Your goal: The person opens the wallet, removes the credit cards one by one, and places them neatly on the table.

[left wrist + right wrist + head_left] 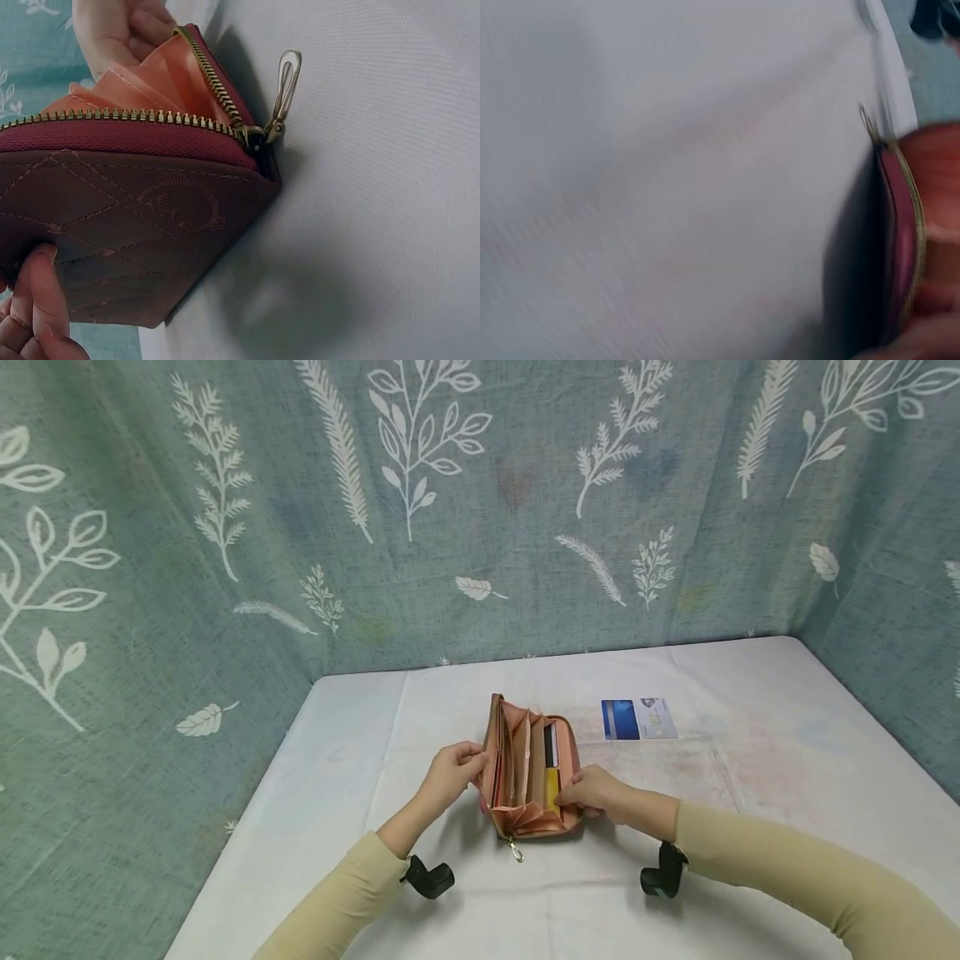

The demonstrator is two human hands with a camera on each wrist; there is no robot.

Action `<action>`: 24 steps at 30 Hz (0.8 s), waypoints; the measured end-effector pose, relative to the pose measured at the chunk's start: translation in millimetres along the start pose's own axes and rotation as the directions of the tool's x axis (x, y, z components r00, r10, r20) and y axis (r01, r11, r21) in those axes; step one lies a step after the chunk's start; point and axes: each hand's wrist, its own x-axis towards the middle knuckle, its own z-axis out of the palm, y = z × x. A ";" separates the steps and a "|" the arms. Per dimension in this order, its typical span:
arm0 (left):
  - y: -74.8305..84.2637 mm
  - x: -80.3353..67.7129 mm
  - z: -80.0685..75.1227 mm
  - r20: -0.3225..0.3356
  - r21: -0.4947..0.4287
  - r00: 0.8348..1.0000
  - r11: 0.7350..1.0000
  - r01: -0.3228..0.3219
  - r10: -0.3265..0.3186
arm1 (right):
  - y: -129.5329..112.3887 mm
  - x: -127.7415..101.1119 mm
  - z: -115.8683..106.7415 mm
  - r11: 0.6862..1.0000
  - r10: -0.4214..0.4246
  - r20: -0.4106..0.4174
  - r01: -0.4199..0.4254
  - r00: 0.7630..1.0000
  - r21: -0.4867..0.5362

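A long zip-around wallet [534, 768] stands unzipped on the white cloth, its pink-orange pleated compartments fanned out. My left hand [452, 777] holds its left cover; in the left wrist view, fingers press against the quilted brown outside [142, 225]. At the right side, my right hand [600, 792] reaches over the wallet's edge and pinches the lower end of a yellow card [552, 787] in the card slots. Above that card sits a black-and-white card [551, 745]. The right wrist view is blurred and shows only a bit of that hand beside the zip edge [911, 240].
A blue card [620, 720] and a silver-white card [657, 718] lie side by side on the table, behind and right of the wallet. The zip pull [515, 850] hangs at the wallet's near end. A green leaf-patterned curtain [480, 510] surrounds the table.
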 end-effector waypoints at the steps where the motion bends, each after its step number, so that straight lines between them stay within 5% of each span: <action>1: 4.5 -3.2 -0.6 0.000 0.004 1.000 1.000 0.002 -0.002 | -0.9 0.1 -1.2 1.000 0.011 0.018 -0.011 1.000 0.012; 10: 19.9 -16.5 -5.1 -0.005 0.009 1.000 1.000 0.006 -0.006 | -0.4 4.5 -2.4 0.992 0.057 0.011 -0.058 0.998 0.113; 20: -19.3 4.4 -4.6 -0.022 -0.010 1.000 1.000 0.013 -0.014 | -7.1 18.8 -4.6 0.987 0.054 0.027 -0.057 0.998 0.148; 24: -14.5 0.3 -6.5 -0.020 -0.019 1.000 1.000 0.010 -0.010 | -8.2 23.2 -0.1 0.989 0.069 -0.004 -0.068 0.998 0.135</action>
